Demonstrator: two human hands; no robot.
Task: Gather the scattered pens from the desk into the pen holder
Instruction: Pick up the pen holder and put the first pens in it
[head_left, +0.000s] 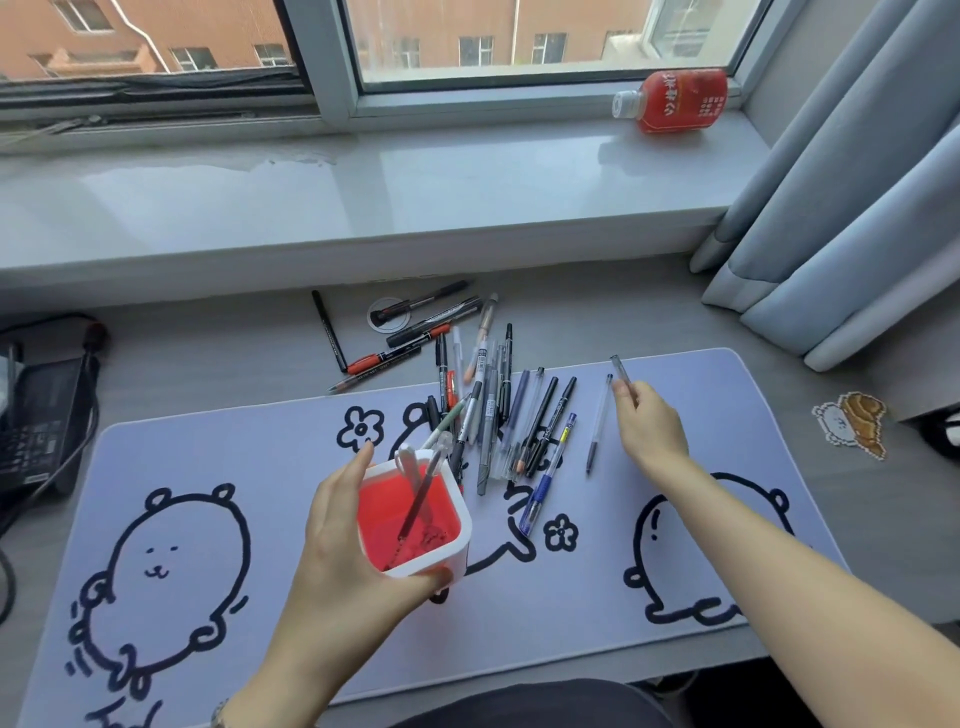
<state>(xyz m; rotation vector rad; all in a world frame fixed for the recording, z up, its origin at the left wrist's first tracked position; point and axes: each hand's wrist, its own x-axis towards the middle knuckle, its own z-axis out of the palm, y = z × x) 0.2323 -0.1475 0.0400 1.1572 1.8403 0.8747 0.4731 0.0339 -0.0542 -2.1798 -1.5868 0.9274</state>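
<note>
Right hand (641, 421) pinching slim clear pen (621, 373); left hand (337, 530) gripping white square holder with red inside (415, 519) on lilac cartoon mat (208, 457). Few pens inside; big pile (483, 405) left.

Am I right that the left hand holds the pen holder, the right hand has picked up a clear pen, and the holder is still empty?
Not quite: the pen holder is not empty. The head view shows a few pens already standing in it. The rest holds: the left hand grips the holder over the desk mat, and the right hand holds a clear pen.
</note>
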